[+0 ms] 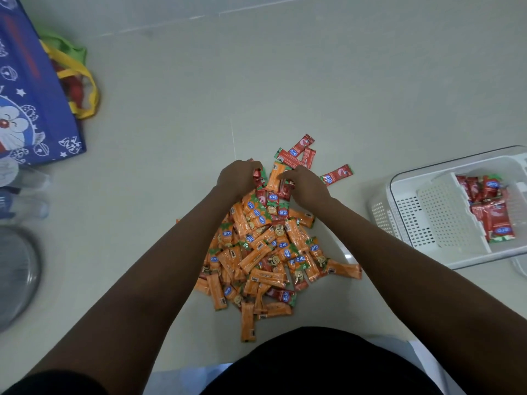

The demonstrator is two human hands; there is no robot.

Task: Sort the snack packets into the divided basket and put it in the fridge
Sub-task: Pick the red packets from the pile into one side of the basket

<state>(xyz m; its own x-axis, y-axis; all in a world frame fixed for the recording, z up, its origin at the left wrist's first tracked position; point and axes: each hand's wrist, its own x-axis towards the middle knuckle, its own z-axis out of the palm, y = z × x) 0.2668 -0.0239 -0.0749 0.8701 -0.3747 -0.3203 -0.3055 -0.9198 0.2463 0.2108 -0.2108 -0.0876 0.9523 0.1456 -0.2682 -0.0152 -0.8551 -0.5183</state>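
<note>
A heap of orange snack packets (265, 252) lies on the pale floor in front of me, with red packets (296, 153) mixed in at its far end. My left hand (238, 176) rests on the far end of the heap, its fingers curled round red packets (258, 178). My right hand (306, 183) lies beside it, fingers down among red and orange packets; whether it holds any is hidden. The white divided basket (399, 189) stands on the floor to the right, with several red packets (490, 206) in its right compartment.
A blue cartoon-print shopping bag (31, 89) with yellow handles stands at the far left. A grey round object (17, 269) and clear bottles (22, 192) are at the left edge. My dark-clothed lap (313, 363) fills the bottom.
</note>
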